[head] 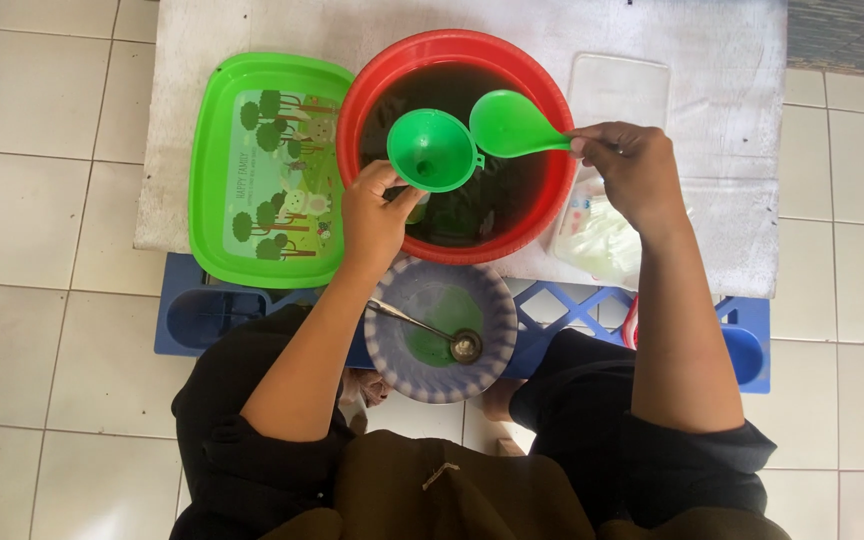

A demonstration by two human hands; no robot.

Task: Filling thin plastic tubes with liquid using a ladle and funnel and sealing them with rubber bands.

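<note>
At frame centre, the left hand (pixel 377 215) grips a green funnel (pixel 432 150) over the red basin (pixel 362 100); the right hand (pixel 632 165) pinches a green ladle (pixel 507 125). A tilted ladle may spill dark liquid past the funnel.

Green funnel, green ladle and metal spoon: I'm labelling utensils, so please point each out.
green funnel (pixel 433 150), head view, inside of its cone.
green ladle (pixel 505 124), head view, on its bowl.
metal spoon (pixel 466 346), head view, on its round bowl end.
</note>
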